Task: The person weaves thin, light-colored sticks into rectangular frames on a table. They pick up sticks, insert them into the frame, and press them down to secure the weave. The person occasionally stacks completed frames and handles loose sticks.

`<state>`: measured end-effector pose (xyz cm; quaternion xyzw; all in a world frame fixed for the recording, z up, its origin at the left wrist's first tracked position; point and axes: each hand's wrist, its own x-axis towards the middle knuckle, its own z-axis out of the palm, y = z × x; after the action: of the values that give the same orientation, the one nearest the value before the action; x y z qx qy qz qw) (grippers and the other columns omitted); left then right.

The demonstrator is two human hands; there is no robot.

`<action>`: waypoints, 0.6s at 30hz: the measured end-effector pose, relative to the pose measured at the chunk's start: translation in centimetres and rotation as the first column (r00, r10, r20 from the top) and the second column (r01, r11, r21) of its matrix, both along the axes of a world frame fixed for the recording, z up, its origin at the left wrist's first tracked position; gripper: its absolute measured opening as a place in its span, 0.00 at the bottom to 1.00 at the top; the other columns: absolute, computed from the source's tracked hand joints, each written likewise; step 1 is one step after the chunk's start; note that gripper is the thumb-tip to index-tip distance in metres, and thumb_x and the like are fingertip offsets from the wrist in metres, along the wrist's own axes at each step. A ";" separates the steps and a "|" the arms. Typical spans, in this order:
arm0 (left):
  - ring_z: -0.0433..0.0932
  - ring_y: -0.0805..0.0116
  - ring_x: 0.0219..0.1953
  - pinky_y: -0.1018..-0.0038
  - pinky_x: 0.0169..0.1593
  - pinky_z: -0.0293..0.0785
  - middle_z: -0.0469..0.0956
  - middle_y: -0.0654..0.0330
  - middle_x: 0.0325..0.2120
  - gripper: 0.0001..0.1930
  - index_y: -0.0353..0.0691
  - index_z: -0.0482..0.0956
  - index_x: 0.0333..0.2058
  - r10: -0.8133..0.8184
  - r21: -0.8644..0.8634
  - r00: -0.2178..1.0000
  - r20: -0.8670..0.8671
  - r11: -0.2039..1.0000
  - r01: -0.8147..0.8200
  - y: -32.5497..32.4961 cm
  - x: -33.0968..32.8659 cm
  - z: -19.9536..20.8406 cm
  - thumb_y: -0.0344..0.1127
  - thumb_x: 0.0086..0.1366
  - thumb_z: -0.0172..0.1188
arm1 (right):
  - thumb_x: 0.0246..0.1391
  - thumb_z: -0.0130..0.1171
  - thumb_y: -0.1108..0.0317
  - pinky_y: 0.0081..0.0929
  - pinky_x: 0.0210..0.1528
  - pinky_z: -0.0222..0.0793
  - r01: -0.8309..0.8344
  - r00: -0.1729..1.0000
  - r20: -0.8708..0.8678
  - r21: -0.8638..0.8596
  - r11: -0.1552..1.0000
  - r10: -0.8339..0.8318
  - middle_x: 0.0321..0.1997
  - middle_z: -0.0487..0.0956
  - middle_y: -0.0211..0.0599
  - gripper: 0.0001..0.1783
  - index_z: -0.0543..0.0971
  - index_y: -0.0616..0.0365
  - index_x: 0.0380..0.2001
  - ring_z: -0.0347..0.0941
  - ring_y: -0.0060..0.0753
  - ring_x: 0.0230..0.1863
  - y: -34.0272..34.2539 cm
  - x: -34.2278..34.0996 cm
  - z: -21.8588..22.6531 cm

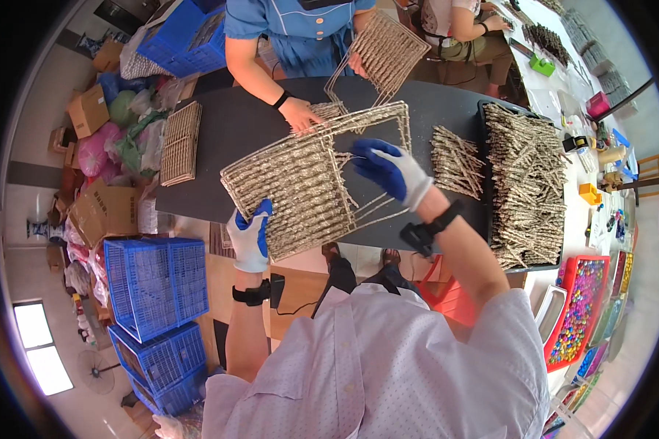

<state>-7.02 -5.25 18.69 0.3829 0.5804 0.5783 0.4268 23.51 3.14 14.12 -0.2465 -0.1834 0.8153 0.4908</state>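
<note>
In front of me a rectangular frame partly woven with glittery beige twisted strips, a woven panel (293, 197), is held tilted above the dark table. My left hand (251, 238), in a white and blue glove, grips its lower left edge, thumb on the weave. My right hand (389, 172), gloved alike, is over the unwoven right part of the frame, fingers stretched toward the edge of the weave, with no strip visible in them. Loose twisted strips (455, 162) lie on the table to the right, beside a black tray (483, 110) heaped with more strips.
Across the dark table (227, 102), a person in blue (293, 36) holds another partly woven frame (388, 55). Finished-looking woven panels (181, 143) lie at the table's left. Blue crates (154, 285) stack at left. A red bin (578, 311) of colourful beads stands at right.
</note>
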 end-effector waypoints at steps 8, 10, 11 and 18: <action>0.76 0.73 0.37 0.78 0.45 0.73 0.78 0.61 0.37 0.16 0.28 0.76 0.44 0.015 -0.016 0.998 0.064 1.000 -0.014 -0.7 1.8 -0.1 0.17 0.54 0.58 | 0.61 0.49 0.72 0.36 0.55 0.71 0.141 0.873 -0.484 0.123 0.982 -0.065 0.60 0.70 0.31 0.25 0.63 0.52 0.61 0.70 0.34 0.57 3.5 -3.3 1.5; 0.76 0.73 0.36 0.77 0.44 0.73 0.79 0.61 0.36 0.16 0.29 0.77 0.43 -0.023 -0.032 0.993 -0.120 0.999 0.019 -1.2 1.4 -0.4 0.18 0.53 0.59 | 0.62 0.49 0.72 0.36 0.53 0.72 0.128 0.910 -0.407 0.085 0.988 -0.083 0.58 0.72 0.32 0.22 0.66 0.54 0.60 0.72 0.34 0.54 3.6 -3.4 2.0; 0.76 0.73 0.35 0.77 0.44 0.73 0.79 0.61 0.36 0.16 0.29 0.77 0.42 -0.043 -0.043 0.977 -0.210 0.998 0.034 -1.4 1.3 -0.5 0.18 0.53 0.60 | 0.62 0.49 0.72 0.35 0.54 0.71 0.131 0.925 -0.365 0.056 0.990 -0.102 0.57 0.73 0.35 0.22 0.67 0.56 0.59 0.72 0.35 0.54 3.9 -3.5 1.7; 0.75 0.66 0.29 0.72 0.37 0.72 0.79 0.57 0.29 0.15 0.30 0.78 0.36 0.136 0.290 0.663 -0.736 0.948 0.127 -2.1 4.0 2.5 0.23 0.47 0.69 | 0.62 0.51 0.68 0.32 0.43 0.74 0.336 0.941 -0.002 -0.089 0.938 -0.338 0.36 0.77 0.35 0.08 0.75 0.61 0.38 0.74 0.32 0.38 4.7 -4.6 1.0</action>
<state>-3.01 -7.32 21.19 0.6481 0.6043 0.4562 0.0822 18.96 7.82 15.08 -0.2886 -0.0984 0.7286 0.6133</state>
